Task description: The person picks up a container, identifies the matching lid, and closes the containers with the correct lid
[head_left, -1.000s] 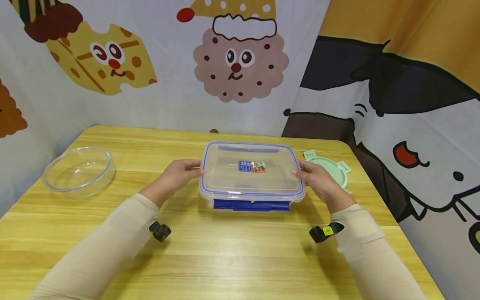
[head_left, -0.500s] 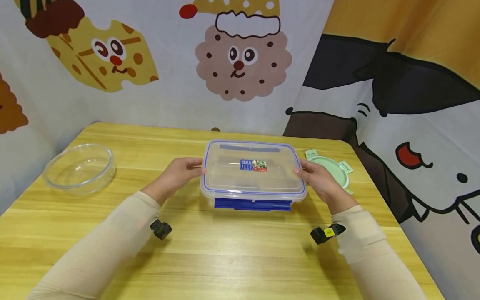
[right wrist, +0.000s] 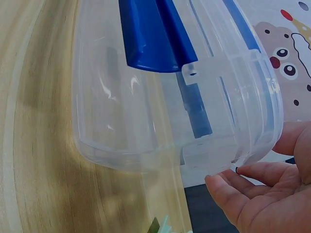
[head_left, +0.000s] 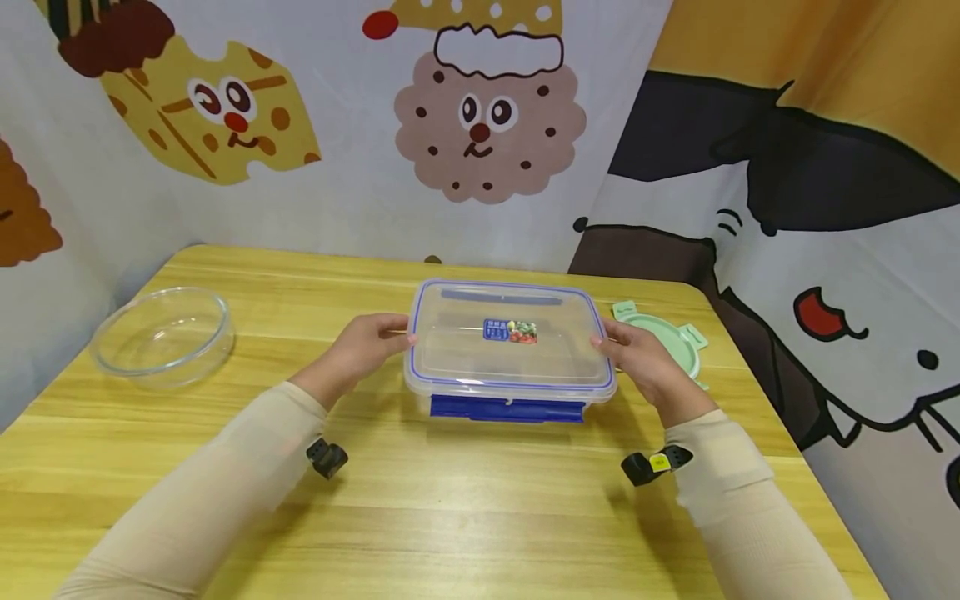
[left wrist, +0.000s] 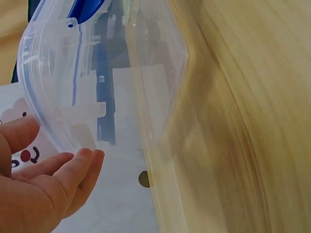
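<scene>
A clear plastic food storage box [head_left: 510, 358] with a blue-lined lid sits in the middle of the table. Its blue front clip [head_left: 507, 408] hangs along the near side, and a small printed label [head_left: 510, 331] is on the lid. My left hand [head_left: 358, 350] holds the box by its left side, thumb at the lid's edge and fingers under the rim. On the opposite side my right hand [head_left: 643, 360] grips it the same way, its thumb lying over the lid's edge. The wrist views show the fingertips of the left [left wrist: 85, 160] and right [right wrist: 218, 184] hands right at the rim.
A round clear bowl [head_left: 163, 337] stands at the left of the wooden table [head_left: 450, 517]. To the right, partly behind my right hand, lies a round green lid [head_left: 667, 337] with side tabs. A printed cloth [head_left: 337, 217] hangs behind the table.
</scene>
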The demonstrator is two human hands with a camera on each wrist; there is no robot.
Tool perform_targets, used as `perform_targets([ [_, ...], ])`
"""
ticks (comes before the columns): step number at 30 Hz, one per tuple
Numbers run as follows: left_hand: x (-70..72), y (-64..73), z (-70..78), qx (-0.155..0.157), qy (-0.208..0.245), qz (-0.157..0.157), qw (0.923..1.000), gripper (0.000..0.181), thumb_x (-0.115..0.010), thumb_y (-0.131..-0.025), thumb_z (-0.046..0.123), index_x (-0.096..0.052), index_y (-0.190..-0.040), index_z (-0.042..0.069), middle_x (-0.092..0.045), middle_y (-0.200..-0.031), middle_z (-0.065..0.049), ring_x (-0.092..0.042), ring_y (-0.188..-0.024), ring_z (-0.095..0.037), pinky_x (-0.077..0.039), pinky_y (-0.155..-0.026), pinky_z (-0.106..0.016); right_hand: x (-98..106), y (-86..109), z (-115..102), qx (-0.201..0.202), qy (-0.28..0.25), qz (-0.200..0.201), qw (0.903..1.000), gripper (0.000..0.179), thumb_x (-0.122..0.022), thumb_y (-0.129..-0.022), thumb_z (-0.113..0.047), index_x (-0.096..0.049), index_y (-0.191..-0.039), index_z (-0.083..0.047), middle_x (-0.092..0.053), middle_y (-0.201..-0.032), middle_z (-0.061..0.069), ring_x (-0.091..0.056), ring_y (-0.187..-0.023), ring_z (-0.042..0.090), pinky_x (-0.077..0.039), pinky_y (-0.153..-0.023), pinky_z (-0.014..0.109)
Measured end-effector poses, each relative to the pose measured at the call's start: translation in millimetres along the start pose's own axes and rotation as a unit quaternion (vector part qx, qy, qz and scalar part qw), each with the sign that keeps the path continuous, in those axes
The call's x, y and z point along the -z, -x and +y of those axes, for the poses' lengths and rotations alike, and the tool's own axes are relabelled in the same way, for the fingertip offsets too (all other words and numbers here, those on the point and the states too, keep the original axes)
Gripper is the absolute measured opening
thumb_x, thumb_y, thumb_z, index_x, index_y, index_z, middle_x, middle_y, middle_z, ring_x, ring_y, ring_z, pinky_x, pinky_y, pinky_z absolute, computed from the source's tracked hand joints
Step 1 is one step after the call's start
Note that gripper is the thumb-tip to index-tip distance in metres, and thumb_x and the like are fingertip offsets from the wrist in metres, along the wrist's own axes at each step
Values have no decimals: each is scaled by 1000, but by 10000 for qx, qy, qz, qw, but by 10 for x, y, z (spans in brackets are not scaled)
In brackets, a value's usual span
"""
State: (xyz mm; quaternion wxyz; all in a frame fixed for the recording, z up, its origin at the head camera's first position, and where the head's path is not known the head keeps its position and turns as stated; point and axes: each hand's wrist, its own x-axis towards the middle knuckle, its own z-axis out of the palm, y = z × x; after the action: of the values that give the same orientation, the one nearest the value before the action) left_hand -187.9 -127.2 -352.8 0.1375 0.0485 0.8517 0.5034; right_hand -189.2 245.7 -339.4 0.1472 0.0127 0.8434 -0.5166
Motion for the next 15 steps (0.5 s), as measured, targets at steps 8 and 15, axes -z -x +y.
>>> perform_targets([
  [8, -18, -6, -24, 5, 86, 56, 9999, 50, -52, -101, 26, -43, -144, 2, -45, -145, -19, -41, -133, -38, -35, -109, -54, -10, -11, -21, -3, -45, 36, 10000, 59, -47, -103, -28, -23, -153, -8, -31, -154, 16, -37, -136, 35, -32, -112, 52],
  [15, -23, 1, -14, -5, 168, 106, 9998, 49, -50, -102, 27, -43, -145, 4, -44, -146, -16, -40, -134, -37, -33, -110, -55, -1, -20, -11, 11, -108, 57, 9999, 59, -47, -102, -29, -23, -154, -11, -33, -154, 15, -38, -135, 34, -33, -111, 51],
])
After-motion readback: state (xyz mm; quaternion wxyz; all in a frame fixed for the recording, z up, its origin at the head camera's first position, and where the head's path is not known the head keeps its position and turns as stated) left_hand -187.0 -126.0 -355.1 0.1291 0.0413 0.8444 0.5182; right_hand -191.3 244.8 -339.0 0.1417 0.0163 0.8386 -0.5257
